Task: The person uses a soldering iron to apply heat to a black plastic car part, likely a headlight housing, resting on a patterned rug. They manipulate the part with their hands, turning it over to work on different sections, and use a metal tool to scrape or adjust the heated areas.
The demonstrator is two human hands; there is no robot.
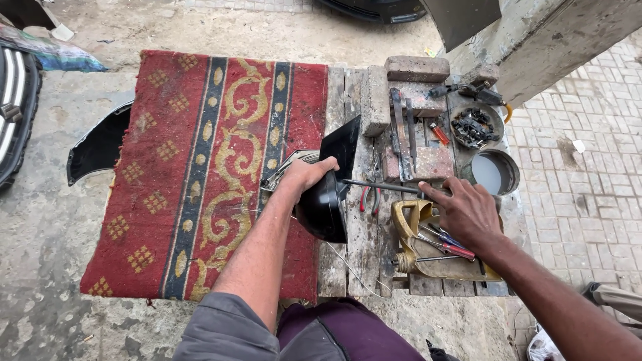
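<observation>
Taking the wooden pallet [348, 227] as landmark: the carpet [194, 174] lies over its left part. A mirror housing [328, 200] stands at the carpet's right edge, on the pallet, with the left hand [309, 172] on top of it. Right of the housing lie pliers [369, 197] and a long rod [381, 186]; the right hand [465, 212] rests at the rod's far end. Bricks [408, 87] sit on the pallet's far side. Two round tins [491, 147] stand at its right edge. A cut-open jug [428, 247] holding screwdrivers [449, 244] lies at its near right corner.
</observation>
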